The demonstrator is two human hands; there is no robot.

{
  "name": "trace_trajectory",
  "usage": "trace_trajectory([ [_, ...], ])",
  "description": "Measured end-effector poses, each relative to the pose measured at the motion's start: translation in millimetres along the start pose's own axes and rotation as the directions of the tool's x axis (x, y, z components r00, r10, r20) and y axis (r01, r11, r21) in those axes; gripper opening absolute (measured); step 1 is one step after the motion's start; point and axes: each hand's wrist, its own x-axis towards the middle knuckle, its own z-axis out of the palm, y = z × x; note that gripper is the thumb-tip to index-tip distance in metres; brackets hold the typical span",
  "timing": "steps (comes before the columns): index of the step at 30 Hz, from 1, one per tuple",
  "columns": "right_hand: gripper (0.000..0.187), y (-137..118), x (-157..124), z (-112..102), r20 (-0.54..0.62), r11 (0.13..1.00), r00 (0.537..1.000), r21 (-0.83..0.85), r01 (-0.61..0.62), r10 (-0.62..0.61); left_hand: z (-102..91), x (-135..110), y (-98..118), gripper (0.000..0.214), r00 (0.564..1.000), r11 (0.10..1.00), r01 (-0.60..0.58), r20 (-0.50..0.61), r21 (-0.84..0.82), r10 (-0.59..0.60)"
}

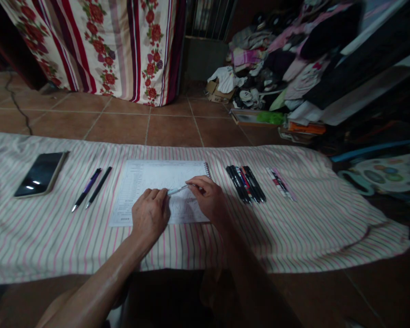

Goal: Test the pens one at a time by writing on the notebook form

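Between my two hands a slim pale-blue pen (176,189) is held almost level above an open spiral notebook (126,200). My left hand (151,210) is closed on the pen's left end. At the other end, the fingertips of my right hand (205,193) pinch its thin tip. The notebook's pages carry print at the left and faint handwriting, and its wire binding shows at the upper right. To the left lie a purple-and-black pen (87,189) and a black pen (99,187), side by side. Right of the notebook rests a row of several mostly black pens (246,184).
A striped cloth (177,253) covers the low table. A smartphone (41,174) lies at the left, and a few white and pink pens (281,184) at the right. Beyond are a floral curtain (119,50), a tiled floor (171,127) and heaped clothes (276,64).
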Motion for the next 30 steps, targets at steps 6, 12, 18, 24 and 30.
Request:
trace_trajectory([
  [6,0.014,-1,0,0,0.008,1.000,1.000,-0.003,0.015,-0.015,3.9,1,-1,0.034,1.000,0.996,-0.013,-0.016,-0.088,0.012],
  [12,0.015,-2,0,0,0.003,1.000,1.000,0.009,0.010,-0.010,5.9,1,-3,0.031,1.000,0.991,-0.025,-0.014,-0.133,0.023],
  [18,0.015,-2,0,-3,0.001,0.999,0.999,0.005,0.041,-0.041,11.5,1,-5,0.027,0.998,0.982,-0.022,-0.069,-0.189,0.009],
  [24,0.015,-5,-1,1,0.018,0.995,0.995,0.012,0.099,-0.099,15.7,0,-7,0.026,0.996,0.981,-0.030,-0.091,-0.194,0.013],
  [30,0.015,-5,-1,4,0.003,0.997,0.997,0.011,0.073,-0.073,11.0,1,-5,0.031,0.998,0.977,-0.021,-0.056,-0.211,0.009],
])
